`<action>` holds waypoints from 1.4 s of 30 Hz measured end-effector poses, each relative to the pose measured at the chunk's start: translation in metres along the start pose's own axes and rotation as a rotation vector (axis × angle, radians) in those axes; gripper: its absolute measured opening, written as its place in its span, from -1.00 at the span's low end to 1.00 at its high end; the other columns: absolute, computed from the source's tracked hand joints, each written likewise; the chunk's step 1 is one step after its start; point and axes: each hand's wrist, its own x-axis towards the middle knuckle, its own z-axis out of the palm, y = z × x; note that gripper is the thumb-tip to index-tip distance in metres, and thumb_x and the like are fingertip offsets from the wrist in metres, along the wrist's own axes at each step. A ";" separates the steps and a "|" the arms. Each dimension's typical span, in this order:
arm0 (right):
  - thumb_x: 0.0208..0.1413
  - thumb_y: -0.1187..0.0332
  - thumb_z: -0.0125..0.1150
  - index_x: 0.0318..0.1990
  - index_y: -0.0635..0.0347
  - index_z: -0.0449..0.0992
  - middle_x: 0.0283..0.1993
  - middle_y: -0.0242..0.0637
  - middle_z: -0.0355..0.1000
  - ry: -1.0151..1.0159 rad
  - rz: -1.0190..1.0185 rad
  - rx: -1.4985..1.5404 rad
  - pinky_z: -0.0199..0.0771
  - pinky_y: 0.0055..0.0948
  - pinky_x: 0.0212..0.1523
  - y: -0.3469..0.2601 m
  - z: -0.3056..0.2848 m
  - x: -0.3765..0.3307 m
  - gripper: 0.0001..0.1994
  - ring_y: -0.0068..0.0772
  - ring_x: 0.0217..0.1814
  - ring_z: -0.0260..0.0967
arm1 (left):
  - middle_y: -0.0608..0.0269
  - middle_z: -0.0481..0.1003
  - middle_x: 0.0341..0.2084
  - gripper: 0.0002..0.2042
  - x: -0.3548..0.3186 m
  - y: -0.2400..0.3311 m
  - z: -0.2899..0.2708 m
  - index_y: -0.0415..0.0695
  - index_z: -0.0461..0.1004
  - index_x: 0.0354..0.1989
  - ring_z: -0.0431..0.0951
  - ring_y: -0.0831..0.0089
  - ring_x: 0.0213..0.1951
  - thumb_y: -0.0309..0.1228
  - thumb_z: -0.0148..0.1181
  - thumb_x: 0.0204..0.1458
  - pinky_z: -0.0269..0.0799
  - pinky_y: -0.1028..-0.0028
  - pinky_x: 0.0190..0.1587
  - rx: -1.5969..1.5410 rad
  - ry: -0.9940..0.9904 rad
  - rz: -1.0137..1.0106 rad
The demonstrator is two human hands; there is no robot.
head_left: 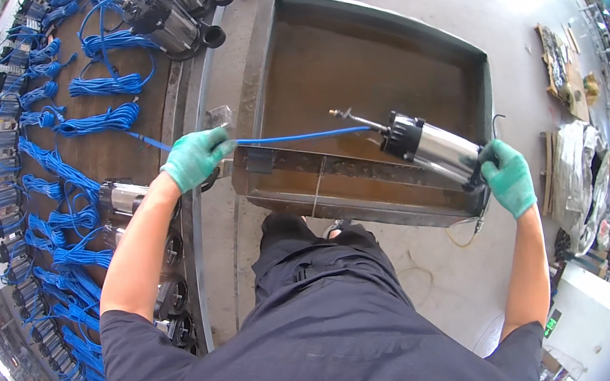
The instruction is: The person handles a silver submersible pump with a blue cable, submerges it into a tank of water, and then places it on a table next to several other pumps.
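My left hand [198, 160], in a green glove, is closed round a blue cable [305, 136] at the tank's left edge. The cable runs taut to the right, into the black end of a steel submersible pump [437, 151]. A thin metal pipe with a brass-coloured tip [349, 115] sticks out of that same end. My right hand [508, 177], also gloved, grips the pump's other end, with the pump lying aslant over the right front part of the metal tank [490, 84]. Brownish water appears to fill the tank. My right fingertips are partly hidden behind the pump's end.
On my left, a long bench [143, 112] carries coiled blue cables [101, 120] and several pumps [165, 22]. A thin hose [459, 242] hangs at the tank's front right corner. Flattened, wrapped material [580, 185] lies on the floor at the right.
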 end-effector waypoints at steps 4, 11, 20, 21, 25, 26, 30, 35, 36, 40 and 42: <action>0.09 0.37 0.20 -0.24 0.14 0.51 -0.25 0.01 0.55 -0.081 0.053 -0.252 0.48 -0.06 -0.14 -0.014 0.031 0.052 -0.89 0.17 -0.16 0.50 | 0.01 0.56 -0.42 -0.71 0.042 0.044 0.031 -0.10 0.54 -0.30 0.57 -0.07 -0.29 -0.10 0.17 0.22 0.46 0.11 -0.25 0.053 0.063 0.116; 0.08 0.28 0.22 -0.12 0.09 0.53 -0.13 -0.01 0.59 -0.199 0.064 -0.451 0.52 -0.05 0.01 0.006 0.110 0.123 -0.77 0.13 -0.02 0.53 | 0.02 0.58 -0.37 -0.63 0.088 0.038 0.106 -0.07 0.58 -0.31 0.57 -0.08 -0.26 0.01 0.11 0.24 0.49 0.07 -0.19 0.040 0.183 -0.029; 0.12 0.26 0.24 0.05 0.01 0.47 0.08 -0.14 0.50 -0.148 0.038 -0.382 0.52 -0.06 0.06 0.034 0.186 0.155 -0.67 0.03 0.07 0.52 | 0.06 0.62 -0.37 -0.59 0.097 0.056 0.106 -0.01 0.63 -0.37 0.61 -0.03 -0.23 0.01 -0.01 0.27 0.51 0.09 -0.14 0.105 0.155 -0.365; 0.12 0.26 0.24 0.05 0.01 0.47 0.08 -0.14 0.50 -0.153 0.038 -0.382 0.52 -0.06 0.06 0.033 0.191 0.158 -0.67 0.03 0.07 0.52 | 0.06 0.62 -0.37 -0.59 0.096 0.058 0.103 -0.01 0.63 -0.37 0.61 -0.02 -0.23 0.00 -0.01 0.27 0.52 0.09 -0.13 0.108 0.142 -0.386; 0.15 0.27 0.20 0.05 0.01 0.46 0.09 -0.12 0.48 -0.086 0.024 -0.339 0.53 -0.04 0.03 0.035 0.209 0.163 -0.69 0.08 0.05 0.52 | 0.05 0.62 -0.35 -0.60 0.098 0.064 0.100 0.01 0.64 -0.35 0.62 -0.02 -0.21 0.01 -0.02 0.26 0.52 0.09 -0.12 0.128 0.110 -0.425; 0.15 0.27 0.20 0.05 0.01 0.46 0.09 -0.10 0.48 -0.055 0.046 -0.325 0.53 -0.03 0.03 0.039 0.212 0.163 -0.69 0.08 0.05 0.52 | 0.05 0.64 -0.29 -0.61 0.102 0.069 0.098 0.05 0.66 -0.30 0.64 0.00 -0.18 -0.01 -0.03 0.26 0.54 0.09 -0.07 0.135 0.066 -0.455; 0.16 0.29 0.16 0.04 0.03 0.46 0.07 -0.05 0.50 -0.060 0.024 -0.311 0.53 -0.01 0.00 0.039 0.199 0.162 -0.71 0.11 0.03 0.52 | 0.04 0.64 -0.28 -0.61 0.103 0.067 0.099 0.05 0.67 -0.29 0.64 0.00 -0.16 0.00 -0.04 0.26 0.54 0.10 -0.06 0.150 0.055 -0.497; 0.16 0.31 0.16 -0.03 0.10 0.50 -0.05 -0.03 0.56 0.008 -0.061 -0.169 0.52 -0.02 -0.03 0.058 0.154 0.112 -0.76 0.16 -0.03 0.52 | 0.02 0.63 -0.32 -0.57 0.101 0.061 0.105 0.00 0.65 -0.33 0.61 -0.07 -0.20 0.02 -0.06 0.27 0.52 0.04 -0.12 0.183 0.078 -0.503; 0.16 0.32 0.15 -0.05 0.10 0.51 -0.07 -0.03 0.57 0.048 -0.035 -0.157 0.52 -0.03 -0.03 0.074 0.144 0.098 -0.77 0.15 -0.04 0.52 | 0.01 0.63 -0.32 -0.57 0.102 0.061 0.107 0.00 0.65 -0.33 0.61 -0.07 -0.20 0.02 -0.06 0.27 0.51 0.04 -0.12 0.199 0.092 -0.497; 0.19 0.38 0.15 -0.07 0.14 0.53 -0.13 -0.01 0.57 0.152 0.031 -0.138 0.53 -0.08 -0.05 0.168 0.121 0.057 -0.81 0.13 -0.09 0.53 | 0.01 0.63 -0.31 -0.57 0.103 0.061 0.109 -0.01 0.65 -0.32 0.61 -0.07 -0.20 0.02 -0.06 0.27 0.51 0.04 -0.10 0.228 0.108 -0.489; 0.20 0.39 0.17 -0.10 0.19 0.55 -0.16 0.02 0.57 0.175 0.071 -0.118 0.53 -0.13 -0.08 0.196 0.114 0.043 -0.83 0.11 -0.13 0.54 | 0.01 0.64 -0.22 -0.56 0.106 0.068 0.104 0.02 0.67 -0.22 0.63 -0.02 -0.11 0.03 -0.09 0.27 0.52 0.09 0.00 0.246 0.041 -0.545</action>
